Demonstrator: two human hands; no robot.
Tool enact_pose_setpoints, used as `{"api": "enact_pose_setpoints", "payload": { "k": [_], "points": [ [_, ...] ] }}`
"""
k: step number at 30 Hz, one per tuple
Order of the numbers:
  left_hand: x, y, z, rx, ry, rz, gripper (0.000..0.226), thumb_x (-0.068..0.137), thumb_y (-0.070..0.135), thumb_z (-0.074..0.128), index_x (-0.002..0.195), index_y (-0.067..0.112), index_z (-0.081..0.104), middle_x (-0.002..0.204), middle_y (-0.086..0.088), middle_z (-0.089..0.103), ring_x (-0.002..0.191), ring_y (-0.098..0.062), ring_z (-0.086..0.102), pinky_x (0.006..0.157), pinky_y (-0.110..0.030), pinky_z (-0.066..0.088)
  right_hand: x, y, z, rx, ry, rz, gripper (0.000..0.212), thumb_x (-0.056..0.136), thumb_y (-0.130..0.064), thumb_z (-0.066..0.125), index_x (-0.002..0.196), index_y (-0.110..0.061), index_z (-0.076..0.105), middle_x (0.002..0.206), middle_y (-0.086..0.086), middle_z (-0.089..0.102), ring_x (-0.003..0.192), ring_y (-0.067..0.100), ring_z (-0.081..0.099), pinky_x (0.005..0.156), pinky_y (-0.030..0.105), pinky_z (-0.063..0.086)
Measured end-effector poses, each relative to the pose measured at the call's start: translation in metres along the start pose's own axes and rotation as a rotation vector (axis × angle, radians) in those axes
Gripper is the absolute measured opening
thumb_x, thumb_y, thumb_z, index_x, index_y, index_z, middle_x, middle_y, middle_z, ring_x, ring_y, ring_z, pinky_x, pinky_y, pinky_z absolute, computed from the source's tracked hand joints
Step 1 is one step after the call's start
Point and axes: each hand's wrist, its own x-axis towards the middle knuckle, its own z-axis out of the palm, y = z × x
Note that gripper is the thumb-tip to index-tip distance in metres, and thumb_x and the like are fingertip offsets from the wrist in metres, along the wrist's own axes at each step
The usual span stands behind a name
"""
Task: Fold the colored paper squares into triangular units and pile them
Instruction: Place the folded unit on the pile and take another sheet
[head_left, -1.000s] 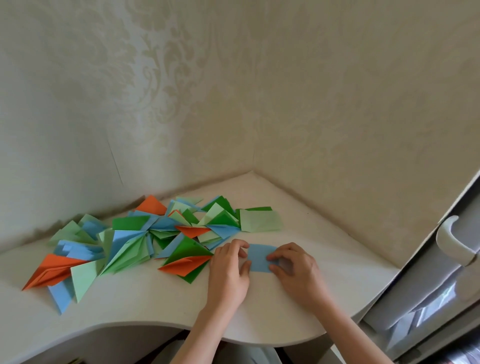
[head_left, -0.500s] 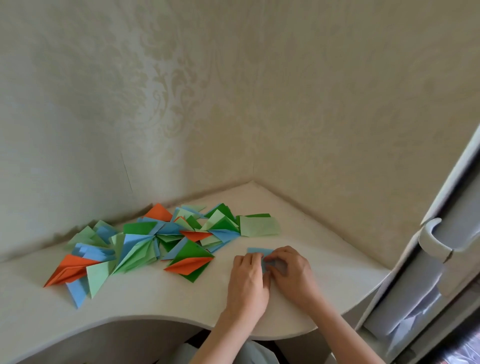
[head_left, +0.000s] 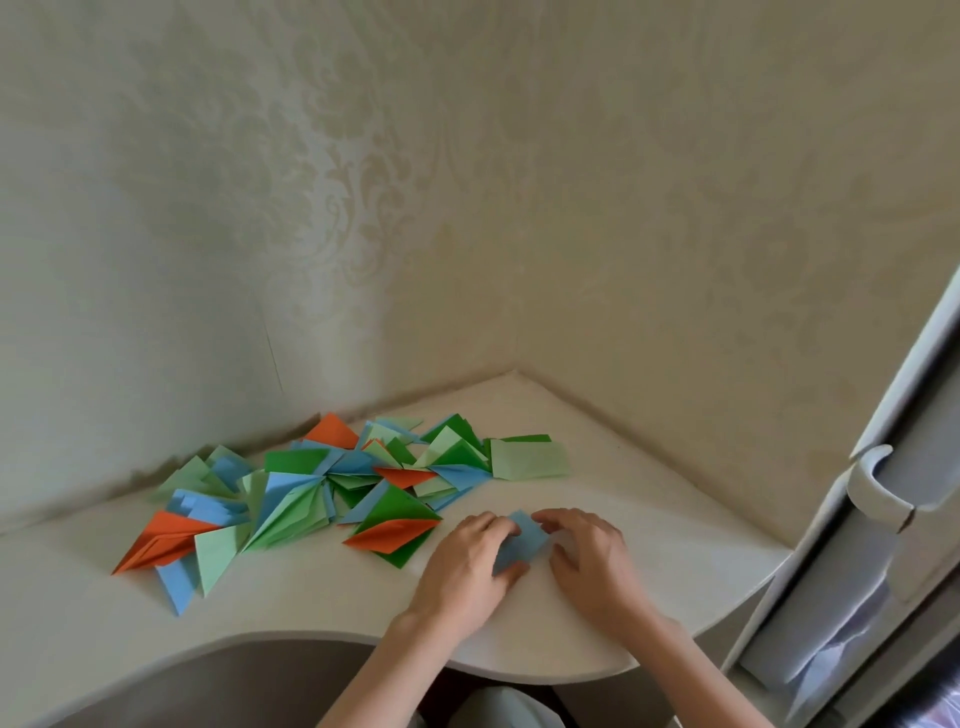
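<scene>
A small blue paper (head_left: 521, 543), partly folded, lies on the white table (head_left: 311, 597) between my two hands. My left hand (head_left: 464, 564) pinches its left side, thumb under the near corner and fingers on the far edge. My right hand (head_left: 589, 553) curls over its right side, fingertips touching the paper's far corner. Left of my hands spreads a pile of folded triangular units (head_left: 332, 488) in orange, blue, light green and dark green. A flat light green sheet (head_left: 527, 460) lies at the pile's right end.
The table sits in a corner between two wallpapered walls (head_left: 675, 260). Its curved front edge runs just below my wrists. A white door with a handle (head_left: 878, 486) stands close on the right.
The blue paper went from a flat rectangle to a smaller, tilted folded shape. Both hands closed in around it and now hold it from either side.
</scene>
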Motion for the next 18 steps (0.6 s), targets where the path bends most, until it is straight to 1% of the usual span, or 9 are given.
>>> {"api": "enact_pose_setpoints", "payload": {
  "k": [2, 4, 7, 9, 14, 16, 18],
  "points": [
    [-0.001, -0.007, -0.008, -0.043, -0.048, 0.056, 0.026, 0.087, 0.027, 0.065, 0.112, 0.019, 0.064, 0.112, 0.007, 0.064, 0.104, -0.01, 0.056, 0.089, -0.021, 0.044, 0.002, -0.001, 0.0, 0.0, 0.004, -0.036, 0.04, 0.08, -0.008, 0.059, 0.113, -0.03, 0.066, 0.106, -0.011, 0.058, 0.104, 0.013, 0.054, 0.096, 0.035, 0.042],
    [-0.004, -0.014, -0.016, -0.071, -0.07, 0.092, 0.017, 0.085, 0.017, 0.066, 0.102, 0.017, 0.069, 0.103, 0.007, 0.067, 0.097, -0.008, 0.058, 0.087, -0.021, 0.045, 0.003, -0.002, 0.0, -0.045, -0.002, -0.068, 0.034, 0.08, -0.018, 0.066, 0.11, -0.033, 0.068, 0.105, -0.01, 0.05, 0.105, 0.012, 0.049, 0.093, 0.033, 0.039],
    [-0.008, -0.023, -0.024, -0.098, -0.031, 0.067, 0.011, 0.084, 0.008, 0.065, 0.092, 0.013, 0.071, 0.093, 0.005, 0.068, 0.091, -0.008, 0.059, 0.083, -0.022, 0.046, 0.005, -0.001, 0.002, -0.104, -0.025, -0.122, 0.019, 0.083, -0.038, 0.068, 0.101, -0.039, 0.071, 0.106, -0.015, 0.045, 0.105, 0.009, 0.044, 0.091, 0.031, 0.035],
    [-0.011, -0.026, -0.024, -0.1, 0.018, 0.031, 0.012, 0.084, 0.005, 0.064, 0.09, 0.012, 0.071, 0.09, 0.004, 0.068, 0.089, -0.008, 0.06, 0.081, -0.02, 0.045, 0.005, -0.002, 0.005, -0.11, -0.026, -0.129, 0.014, 0.085, -0.044, 0.065, 0.096, -0.04, 0.072, 0.107, -0.016, 0.047, 0.105, 0.008, 0.044, 0.091, 0.03, 0.034],
    [-0.014, -0.023, -0.016, -0.107, 0.148, -0.132, 0.006, 0.088, 0.01, 0.063, 0.089, 0.015, 0.067, 0.084, 0.005, 0.068, 0.08, -0.011, 0.061, 0.074, -0.025, 0.047, 0.01, -0.005, 0.014, -0.062, -0.014, -0.073, 0.017, 0.087, -0.046, 0.062, 0.089, -0.033, 0.071, 0.105, -0.017, 0.051, 0.102, 0.006, 0.046, 0.091, 0.031, 0.034],
    [-0.014, -0.018, -0.011, -0.092, 0.207, -0.18, 0.003, 0.089, 0.015, 0.063, 0.091, 0.016, 0.065, 0.083, 0.007, 0.065, 0.079, -0.01, 0.058, 0.072, -0.024, 0.047, 0.014, -0.007, 0.018, -0.07, -0.013, -0.026, 0.02, 0.088, -0.048, 0.059, 0.086, -0.031, 0.069, 0.102, -0.016, 0.052, 0.101, 0.007, 0.047, 0.09, 0.031, 0.033],
    [-0.013, -0.01, -0.006, -0.073, 0.25, -0.222, 0.007, 0.089, 0.022, 0.064, 0.095, 0.02, 0.062, 0.083, 0.01, 0.061, 0.08, -0.009, 0.054, 0.071, -0.023, 0.046, 0.018, -0.009, 0.022, -0.101, -0.011, 0.019, 0.023, 0.088, -0.05, 0.057, 0.084, -0.03, 0.066, 0.1, -0.016, 0.052, 0.1, 0.008, 0.047, 0.089, 0.031, 0.033]
  ]
}}
